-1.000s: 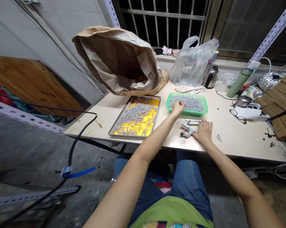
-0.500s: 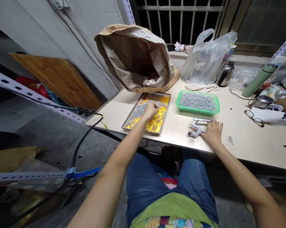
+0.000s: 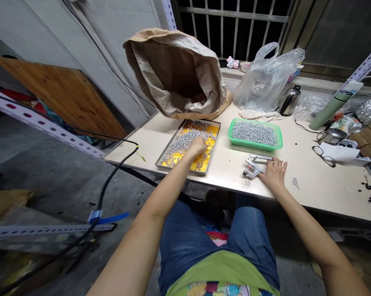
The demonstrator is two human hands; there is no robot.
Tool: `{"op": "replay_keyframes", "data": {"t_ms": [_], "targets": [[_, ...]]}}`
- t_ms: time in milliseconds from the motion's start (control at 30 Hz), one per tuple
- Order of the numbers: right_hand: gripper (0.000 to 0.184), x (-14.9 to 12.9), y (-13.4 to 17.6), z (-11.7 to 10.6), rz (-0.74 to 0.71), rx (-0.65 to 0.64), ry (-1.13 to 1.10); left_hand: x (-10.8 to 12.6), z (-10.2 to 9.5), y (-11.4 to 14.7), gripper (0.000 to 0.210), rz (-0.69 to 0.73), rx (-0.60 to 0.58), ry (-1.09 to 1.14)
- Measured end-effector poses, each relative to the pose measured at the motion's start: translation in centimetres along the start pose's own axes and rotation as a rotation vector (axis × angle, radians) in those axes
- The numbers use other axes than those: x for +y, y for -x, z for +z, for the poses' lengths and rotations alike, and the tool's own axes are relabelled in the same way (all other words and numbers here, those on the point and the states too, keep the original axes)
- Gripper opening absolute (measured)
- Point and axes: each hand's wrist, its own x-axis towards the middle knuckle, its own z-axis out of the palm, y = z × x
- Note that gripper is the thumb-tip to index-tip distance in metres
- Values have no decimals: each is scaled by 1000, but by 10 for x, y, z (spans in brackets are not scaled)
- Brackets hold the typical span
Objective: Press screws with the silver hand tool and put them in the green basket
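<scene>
My left hand (image 3: 198, 146) is over a shallow metal tray (image 3: 158, 163) with a yellow lining. Its fingers are bent together among small silver screw-like pieces (image 3: 185, 139), and whatever they pinch is hidden. On the table to the right, my right hand (image 3: 274, 172) is closed around the handles of silver pliers (image 3: 253, 167), whose jaw end points left. Behind the pliers stands a green plastic basket (image 3: 256, 146), full of similar small silver pieces (image 3: 255, 133).
A large open paper sack (image 3: 176, 78) leans behind the tray. At the back are a clear plastic bag (image 3: 256, 88), a metal kettle (image 3: 290, 100) and a green bottle (image 3: 330, 109). Eyeglasses (image 3: 324, 157) lie at right. A black cable (image 3: 103, 185) hangs off the left side.
My left hand has shifted slightly toward the right and down within the tray. My right hand stays on the pliers. The camera view has turned a little.
</scene>
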Motion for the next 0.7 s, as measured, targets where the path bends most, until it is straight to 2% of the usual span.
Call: {"op": "replay_keyframes", "data": {"t_ms": [67, 133, 300, 433, 533, 700], "targets": [[68, 0, 0, -1, -17, 17, 0, 5, 4, 12, 18, 61, 58, 19], [70, -1, 1, -1, -37, 41, 11, 12, 16, 30, 2, 73, 28, 138], [72, -5, 4, -3, -73, 115, 52, 21, 76, 84, 58, -45, -282, 501], [71, -8, 5, -4, -61, 117, 79, 14, 114, 108, 76, -90, -346, 601], [71, -8, 5, -4, -54, 108, 82, 10, 125, 113, 79, -49, -311, 540], [70, -8, 5, -3, -55, 118, 74, 13, 120, 113, 78, 45, -311, 356]]}}
